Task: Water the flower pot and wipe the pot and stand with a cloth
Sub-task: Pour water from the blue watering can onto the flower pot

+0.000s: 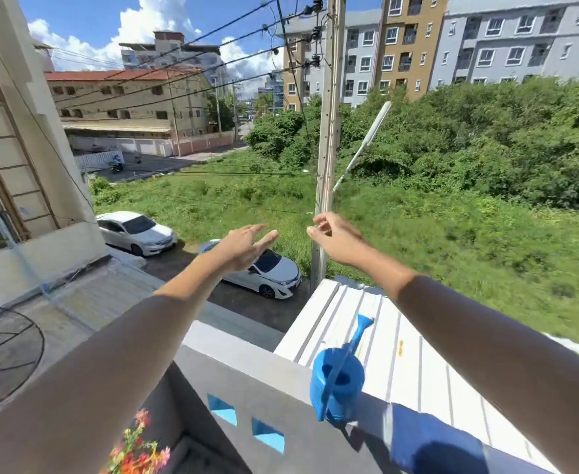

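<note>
Nearest to me, at the bottom left, I can see only the orange and pink flowers (137, 446) of the plant; the pot itself and its stand are below the edge of the view, so I cannot say how they sit. Just right of that and a little farther, the blue watering can (337, 384) stands upright on top of the grey balcony wall (247, 364), its spout aimed away over the white ribbed roof (418, 354) beyond. Something blue, perhaps the cloth (431, 443), lies on the wall just right of the can, but it is too blurred for me to be sure. I judge the can to be thin, stiff plastic: light when empty, noticeably heavier and prone to slosh if filled, and I cannot see any water level. The arched handle over its top is where I would take it, with a full wrap so it does not swing on that narrow ledge above the drop. Farther out, both arms are stretched over the wall, well apart from the can. My left hand (243, 248) is spread flat and holding nothing; my right hand (332, 239) has its fingers loosely curled, also holding nothing.
</note>
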